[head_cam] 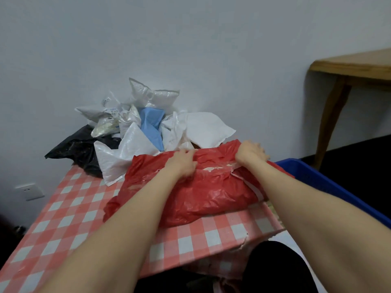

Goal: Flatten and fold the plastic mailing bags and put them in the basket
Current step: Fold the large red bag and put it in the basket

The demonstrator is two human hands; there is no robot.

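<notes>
Head view: L hand (182,163) and R hand (250,153), fingers curled, grip the far edge of a crumpled red mailing bag (211,193) on the checked tablecloth (69,210). Bag pile (137,125) sits behind, w/ blue basket (317,178) just right.

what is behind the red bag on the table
A pile of mailing bags against the wall: white ones, a blue one, a black one at left. The red bag hides the pile's near foot.
</notes>
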